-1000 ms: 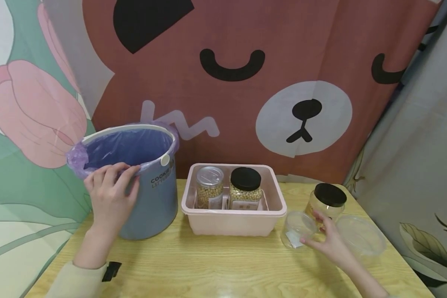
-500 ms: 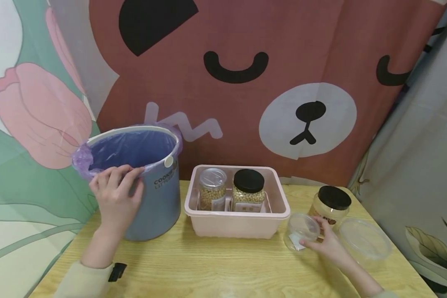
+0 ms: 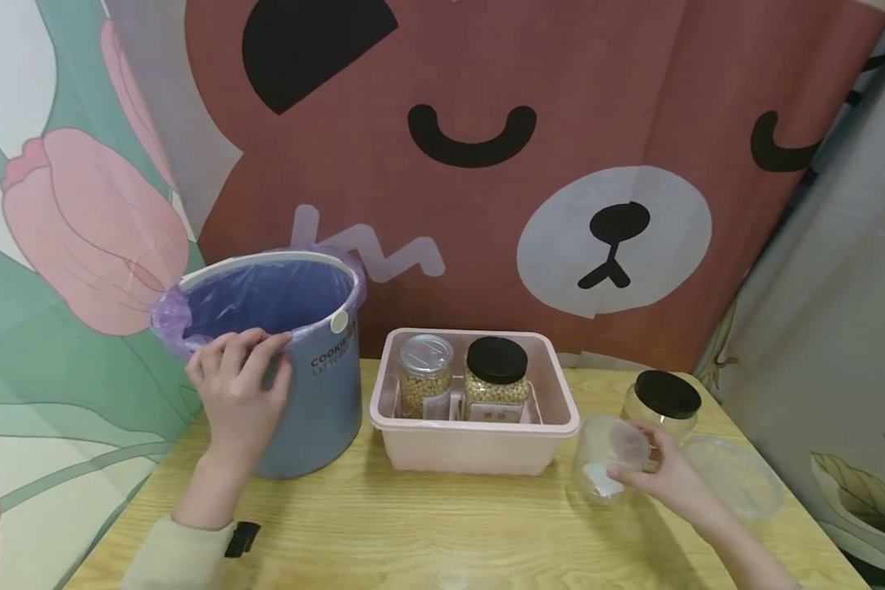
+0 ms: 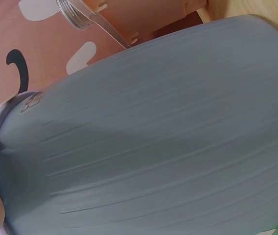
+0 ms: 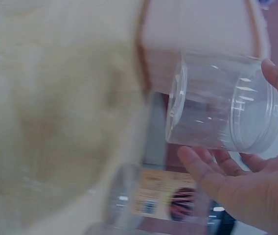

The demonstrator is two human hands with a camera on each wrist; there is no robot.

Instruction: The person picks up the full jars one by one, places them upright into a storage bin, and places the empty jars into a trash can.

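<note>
On the left in the head view stands a blue trash bin (image 3: 313, 418) lined with a purple bag (image 3: 171, 321). My left hand (image 3: 239, 389) grips its near rim, fingers over the edge and thumb outside. The bin's side (image 4: 149, 127) fills most of the left wrist view. At the right, my right hand (image 3: 667, 477) holds a see-through plastic jar (image 5: 207, 103) between thumb and fingers. This jar looks hollow, tilts, and has a white label on its side. Just behind that hand stands a jar with a black lid (image 3: 667, 393).
A pink basin (image 3: 472, 447) sits mid-table, holding a silver-lidded jar (image 3: 425, 377) and a black-lidded jar (image 3: 497, 381), both with pale beans or grains. A clear round container (image 3: 737, 475) lies near the table's right edge. A bear-print curtain (image 3: 450, 246) hangs behind.
The clear jar has tipped in my right hand and its outline now reaches lower. My left hand stays on the bin rim. The whole head view has shifted slightly.
</note>
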